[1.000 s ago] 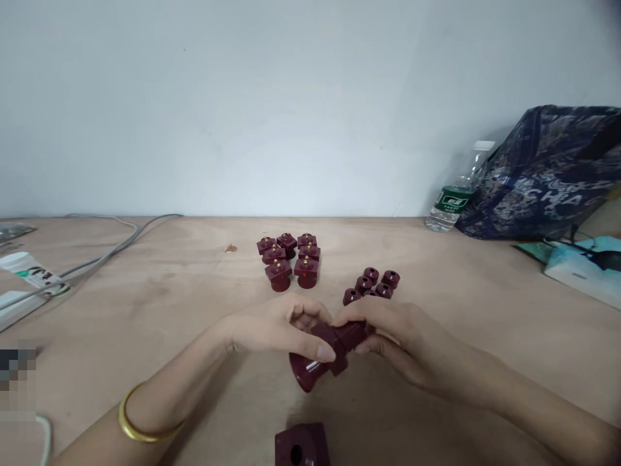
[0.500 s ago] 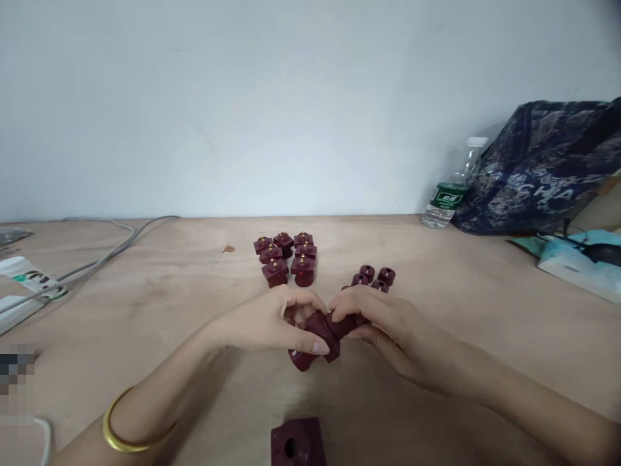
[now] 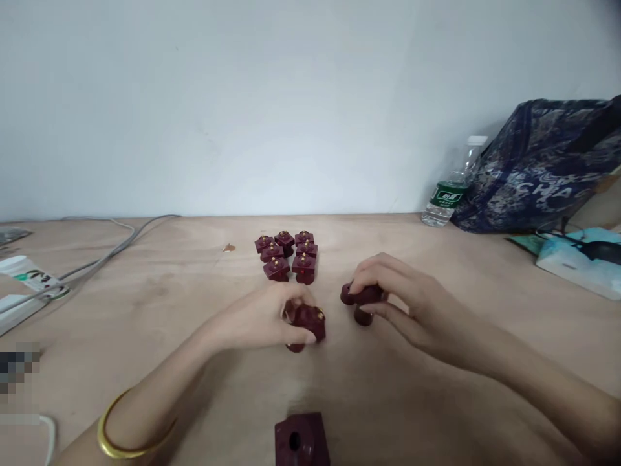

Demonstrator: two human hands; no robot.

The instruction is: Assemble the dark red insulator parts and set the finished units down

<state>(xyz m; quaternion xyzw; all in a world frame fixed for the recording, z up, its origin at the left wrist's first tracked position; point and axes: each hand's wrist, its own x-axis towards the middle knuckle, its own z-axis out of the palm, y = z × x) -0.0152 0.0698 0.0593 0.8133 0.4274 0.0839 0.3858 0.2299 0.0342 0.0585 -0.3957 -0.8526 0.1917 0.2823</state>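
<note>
My left hand (image 3: 272,316) is closed around a dark red square-collared fitting (image 3: 310,321) with a small gold tip, its round base jutting out below the thumb. To the right, my right hand (image 3: 412,301) pinches a dark red round cap (image 3: 369,295) between thumb and fingers. Similar small parts, a round cap (image 3: 346,295) and a round piece (image 3: 363,317), sit beside and under those fingertips; the hand hides others. Beyond the left hand, several square-collared fittings (image 3: 304,260) with gold tips stand grouped in rows. A dark red block (image 3: 315,437) with a round hole lies at the near edge.
A water bottle (image 3: 445,194) leans against a dark patterned bag (image 3: 533,175) at the back right, near a pale blue packet (image 3: 577,262). Grey cables (image 3: 116,251) and a white cup (image 3: 33,275) lie at the left. The wall (image 3: 291,110) bounds the table's back.
The hands have parted. My right hand has moved right and away from me with the round cap, off the fitting in my left hand, whose gold tip now shows.
</note>
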